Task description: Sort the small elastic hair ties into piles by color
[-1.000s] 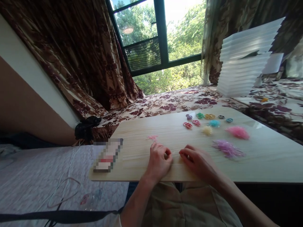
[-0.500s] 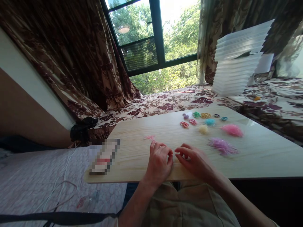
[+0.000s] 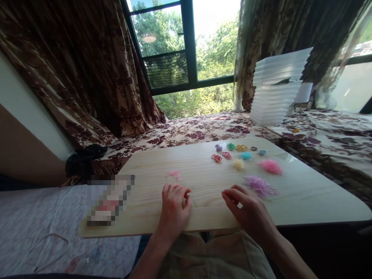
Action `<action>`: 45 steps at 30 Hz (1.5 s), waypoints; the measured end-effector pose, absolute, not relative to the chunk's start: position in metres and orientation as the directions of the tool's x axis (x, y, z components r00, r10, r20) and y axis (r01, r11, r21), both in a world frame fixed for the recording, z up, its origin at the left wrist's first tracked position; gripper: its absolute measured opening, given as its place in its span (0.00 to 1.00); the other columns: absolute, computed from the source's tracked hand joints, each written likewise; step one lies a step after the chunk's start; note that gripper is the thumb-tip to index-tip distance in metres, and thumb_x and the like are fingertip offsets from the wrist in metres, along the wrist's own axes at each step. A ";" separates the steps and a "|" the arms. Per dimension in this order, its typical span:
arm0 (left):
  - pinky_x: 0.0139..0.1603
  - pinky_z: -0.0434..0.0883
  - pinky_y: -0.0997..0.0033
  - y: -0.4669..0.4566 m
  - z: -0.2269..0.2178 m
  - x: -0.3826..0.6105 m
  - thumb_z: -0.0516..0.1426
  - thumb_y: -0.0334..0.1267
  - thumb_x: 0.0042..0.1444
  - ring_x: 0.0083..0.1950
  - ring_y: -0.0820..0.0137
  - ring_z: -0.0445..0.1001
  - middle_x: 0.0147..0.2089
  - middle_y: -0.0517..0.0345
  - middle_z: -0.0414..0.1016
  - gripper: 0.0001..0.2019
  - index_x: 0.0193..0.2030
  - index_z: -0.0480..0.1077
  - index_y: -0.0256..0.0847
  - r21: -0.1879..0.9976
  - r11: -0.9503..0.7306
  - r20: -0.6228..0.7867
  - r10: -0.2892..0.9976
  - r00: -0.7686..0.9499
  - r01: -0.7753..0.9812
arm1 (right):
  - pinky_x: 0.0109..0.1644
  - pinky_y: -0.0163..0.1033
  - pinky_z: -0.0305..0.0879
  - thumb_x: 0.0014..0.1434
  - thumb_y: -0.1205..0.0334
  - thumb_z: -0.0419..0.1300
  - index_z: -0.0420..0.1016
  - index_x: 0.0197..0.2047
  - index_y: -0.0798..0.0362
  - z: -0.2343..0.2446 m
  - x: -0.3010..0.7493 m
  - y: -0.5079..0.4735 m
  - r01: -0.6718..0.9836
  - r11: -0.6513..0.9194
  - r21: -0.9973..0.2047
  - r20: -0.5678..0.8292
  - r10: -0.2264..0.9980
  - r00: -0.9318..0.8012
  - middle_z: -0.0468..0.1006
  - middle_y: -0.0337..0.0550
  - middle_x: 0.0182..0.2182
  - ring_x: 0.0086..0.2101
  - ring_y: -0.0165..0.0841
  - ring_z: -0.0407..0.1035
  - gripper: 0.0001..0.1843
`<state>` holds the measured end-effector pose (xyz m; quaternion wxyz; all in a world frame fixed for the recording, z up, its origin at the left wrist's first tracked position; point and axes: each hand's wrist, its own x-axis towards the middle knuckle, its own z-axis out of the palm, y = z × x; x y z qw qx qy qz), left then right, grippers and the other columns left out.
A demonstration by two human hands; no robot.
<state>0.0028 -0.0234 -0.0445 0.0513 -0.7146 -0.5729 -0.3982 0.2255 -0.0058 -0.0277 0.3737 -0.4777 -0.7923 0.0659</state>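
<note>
Pale worktop, right hand and left hand being held apart, fingers being curled toward thumbs, whether anything is being pinched cannot be told, purple strands being seen beside right hand, smaller pink bunch just beyond left.

Two bare hands, backs upward, set apart with fingertips turned toward each other. Left hand: fingers bent, thumb and forefinger curved into a small loop, tips close; whether anything fine lies between them, too small to tell. Right hand: thumb and forefinger drawn together to a point, remaining fingers curled behind; contents likewise too small to tell. Left forearm and right forearm: both bare, rising inward from the lower edge; wrists nearly straight.
</note>
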 end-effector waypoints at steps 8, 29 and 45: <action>0.61 0.61 0.51 -0.020 -0.055 -0.003 0.53 0.29 0.55 0.42 0.62 0.74 0.35 0.58 0.78 0.09 0.37 0.72 0.44 0.327 -0.368 0.659 0.749 0.069 0.871 | 0.34 0.36 0.64 0.65 0.51 0.49 0.76 0.36 0.47 -0.025 0.306 -0.029 0.893 0.288 -0.345 0.591 0.806 -0.031 0.78 0.41 0.33 0.30 0.33 0.72 0.17; 0.60 0.58 0.48 -0.018 -0.059 -0.007 0.53 0.31 0.58 0.43 0.61 0.73 0.36 0.58 0.78 0.08 0.35 0.73 0.45 0.308 -0.370 0.663 0.744 0.081 0.877 | 0.30 0.37 0.61 0.64 0.55 0.49 0.77 0.40 0.49 -0.025 0.309 -0.010 0.945 0.187 -0.268 0.547 0.837 -0.010 0.77 0.41 0.32 0.28 0.32 0.71 0.16; 0.63 0.56 0.44 -0.015 -0.030 -0.022 0.55 0.33 0.60 0.50 0.60 0.69 0.44 0.53 0.75 0.13 0.49 0.75 0.46 0.252 -0.033 0.434 0.897 -0.083 0.967 | 0.31 0.36 0.59 0.65 0.56 0.47 0.76 0.33 0.47 -0.041 0.185 0.024 0.735 0.575 -0.360 0.442 0.798 -0.408 0.77 0.38 0.31 0.30 0.31 0.73 0.17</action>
